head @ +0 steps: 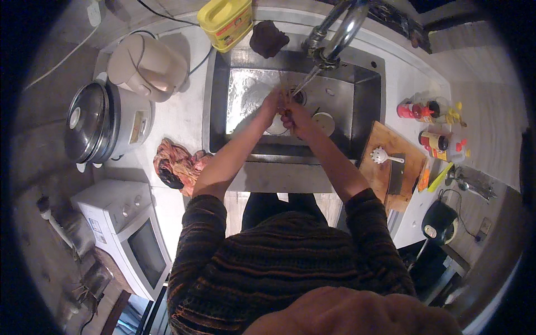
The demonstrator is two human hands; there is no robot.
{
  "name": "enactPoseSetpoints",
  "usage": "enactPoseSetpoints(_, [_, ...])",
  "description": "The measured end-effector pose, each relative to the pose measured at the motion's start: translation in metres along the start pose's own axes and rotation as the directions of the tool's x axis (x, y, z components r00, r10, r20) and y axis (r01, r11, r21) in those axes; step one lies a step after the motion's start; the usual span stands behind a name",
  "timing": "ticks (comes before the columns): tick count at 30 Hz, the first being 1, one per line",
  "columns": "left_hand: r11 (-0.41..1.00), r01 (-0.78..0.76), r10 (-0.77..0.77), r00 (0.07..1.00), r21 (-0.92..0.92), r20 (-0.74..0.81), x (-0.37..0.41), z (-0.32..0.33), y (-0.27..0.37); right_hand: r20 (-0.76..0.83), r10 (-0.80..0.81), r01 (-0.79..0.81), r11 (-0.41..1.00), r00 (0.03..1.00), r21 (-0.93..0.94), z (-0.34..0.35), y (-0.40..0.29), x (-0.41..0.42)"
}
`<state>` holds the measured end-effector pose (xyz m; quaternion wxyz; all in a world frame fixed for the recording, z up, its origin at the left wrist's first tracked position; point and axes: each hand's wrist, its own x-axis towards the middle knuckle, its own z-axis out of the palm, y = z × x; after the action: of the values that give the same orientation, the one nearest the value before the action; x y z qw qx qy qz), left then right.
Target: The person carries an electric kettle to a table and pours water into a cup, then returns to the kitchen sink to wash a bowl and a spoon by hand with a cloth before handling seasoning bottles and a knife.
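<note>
My left hand (pixel 273 102) and my right hand (pixel 292 119) are close together over the steel sink (pixel 347 92), just under the stream from the chrome faucet (pixel 341 37). The right hand's fingers are curled round something small that I cannot make out. Whether the left hand grips anything is unclear, as water and blur hide its fingers. A round, pale dish (pixel 276 127) lies beneath the hands, partly covered by them. To its right is a small white round dish or lid (pixel 323 124) on the sink floor. The drain (pixel 298 96) shows beside my fingers.
Left of the sink are a crumpled cloth (pixel 180 161), a lidded electric cooker (pixel 113 121) and a beige bag-like thing (pixel 146 67). A yellow container (pixel 226 25) and a dark lump (pixel 269 39) stand behind. Right are a wooden board (pixel 372 167) with a cleaver (pixel 395 178) and white pasta server (pixel 381 155), and bottles (pixel 435 142).
</note>
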<state>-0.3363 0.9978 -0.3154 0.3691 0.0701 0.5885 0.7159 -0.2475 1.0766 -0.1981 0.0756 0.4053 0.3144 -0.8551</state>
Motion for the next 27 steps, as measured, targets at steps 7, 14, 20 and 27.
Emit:
enactPoseSetpoints(7, [0.857,0.400,-0.351,0.914,-0.325,0.201,0.043,0.029,0.059,0.141,0.060,-0.078,0.989,0.988,0.125,0.005,-0.009,-0.045])
enactPoseSetpoints(14, [0.749,0.567,-0.526,0.823,-0.342,0.213,0.020,0.049,0.099,0.132,-0.270,0.300,0.887,0.954,-0.352,-0.039,0.012,-0.034])
enactPoseSetpoints(20, [0.876,0.436,-0.396,0.894,-0.204,0.210,0.014,0.039,0.079,0.081,-0.716,0.287,0.172,0.693,-0.942,-0.038,-0.014,0.018])
enactPoseSetpoints(27, [0.920,0.332,-0.288,0.934,-0.211,0.214,-0.033,0.109,0.116,-0.003,-0.931,0.499,0.199,0.365,-0.843,-0.016,-0.050,0.051])
